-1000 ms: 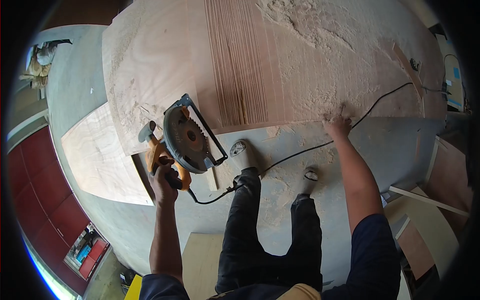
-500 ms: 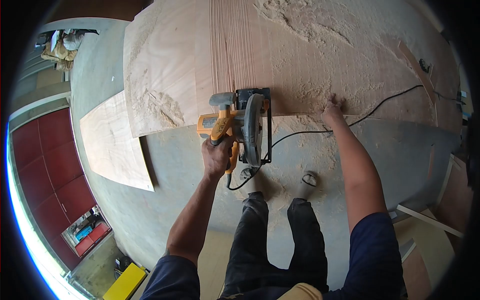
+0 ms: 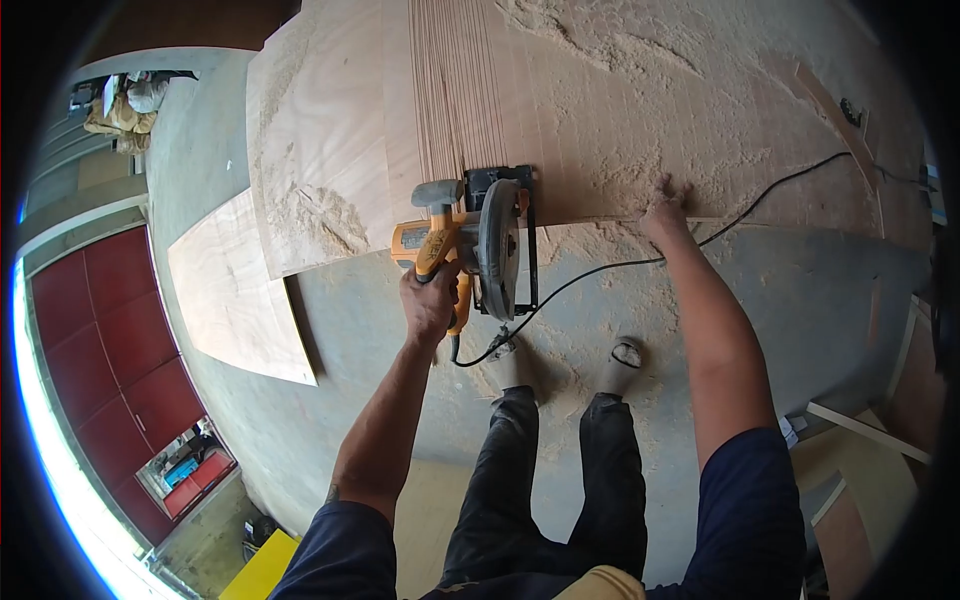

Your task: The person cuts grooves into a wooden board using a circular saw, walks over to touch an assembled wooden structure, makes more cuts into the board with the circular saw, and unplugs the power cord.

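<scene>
My left hand [image 3: 430, 303] is wrapped round the rear handle of an orange and grey circular saw [image 3: 497, 250]. The saw's black base plate overlaps the near edge of a large plywood sheet [image 3: 590, 150], just below a band of close parallel cuts [image 3: 455, 90]. Further right, my right hand [image 3: 665, 210] rests on the sheet near that same edge, fingers spread in the sawdust and holding nothing. A black cord [image 3: 600, 268] loops from the saw past my right wrist to the far right of the sheet.
Sawdust [image 3: 650, 55] lies over the sheet. A thin wood strip [image 3: 830, 105] is at the right. Another pale board [image 3: 235, 290] sits at the left. My feet stand on the grey floor below the sheet. Wood offcuts [image 3: 865, 432] lie lower right, a yellow object [image 3: 262, 568] lower left.
My left hand has carried the saw rightward and turned it, so that its base now meets the sheet's near edge. My right hand has stayed in nearly the same place on the sheet.
</scene>
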Demonstrator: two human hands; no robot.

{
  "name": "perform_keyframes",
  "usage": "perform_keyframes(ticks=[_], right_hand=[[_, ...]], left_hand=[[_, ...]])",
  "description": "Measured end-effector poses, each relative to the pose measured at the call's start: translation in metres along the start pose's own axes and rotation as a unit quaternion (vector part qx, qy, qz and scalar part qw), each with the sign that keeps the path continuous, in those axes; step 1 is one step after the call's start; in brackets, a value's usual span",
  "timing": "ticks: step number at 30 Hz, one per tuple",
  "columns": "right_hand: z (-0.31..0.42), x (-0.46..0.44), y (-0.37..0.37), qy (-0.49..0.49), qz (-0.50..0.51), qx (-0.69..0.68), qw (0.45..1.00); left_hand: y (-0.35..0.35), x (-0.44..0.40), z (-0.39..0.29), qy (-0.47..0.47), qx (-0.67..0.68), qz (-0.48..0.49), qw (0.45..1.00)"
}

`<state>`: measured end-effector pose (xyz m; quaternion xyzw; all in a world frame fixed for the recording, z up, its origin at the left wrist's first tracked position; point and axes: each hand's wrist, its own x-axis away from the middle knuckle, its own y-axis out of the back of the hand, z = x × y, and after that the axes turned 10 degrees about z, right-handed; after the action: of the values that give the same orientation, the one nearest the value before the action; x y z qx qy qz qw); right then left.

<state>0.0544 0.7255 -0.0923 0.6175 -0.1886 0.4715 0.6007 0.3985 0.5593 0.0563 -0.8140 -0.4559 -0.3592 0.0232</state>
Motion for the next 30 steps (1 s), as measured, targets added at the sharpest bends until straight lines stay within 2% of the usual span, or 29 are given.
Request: perform_keyframes(ticks=[7, 10, 15, 18, 21, 27, 30], right_hand=[[-0.005, -0.019, -0.007, -0.004, 0.007, 0.083, 0.997], [-0.003, -0.012, 0.003, -0.010, 0.012, 0.084, 0.996], [0.007, 0.006, 0.016, 0.005, 0.062, 0.087, 0.994], [0.009, 0.009, 0.017, -0.001, 0.041, 0.071, 0.997], [0.013, 0.016, 0.024, 0.017, 0.075, 0.120, 0.990], [0.008, 0.007, 0.021, 0.005, 0.084, 0.066, 0.994], [0.013, 0.008, 0.022, -0.002, 0.071, 0.117, 0.991]], left_hand=[[0.000, -0.001, -0.009, 0.017, 0.027, 0.014, 0.999], [-0.007, 0.007, -0.021, 0.020, 0.004, 0.050, 0.999], [-0.019, 0.011, -0.029, 0.012, -0.033, 0.030, 0.999], [-0.019, 0.011, -0.017, -0.010, -0.031, 0.039, 0.999], [-0.020, 0.012, -0.013, -0.022, -0.042, 0.033, 0.998], [-0.024, 0.006, -0.002, -0.017, -0.035, -0.006, 0.999], [-0.020, 0.002, -0.002, 0.013, -0.019, 0.004, 1.000]])
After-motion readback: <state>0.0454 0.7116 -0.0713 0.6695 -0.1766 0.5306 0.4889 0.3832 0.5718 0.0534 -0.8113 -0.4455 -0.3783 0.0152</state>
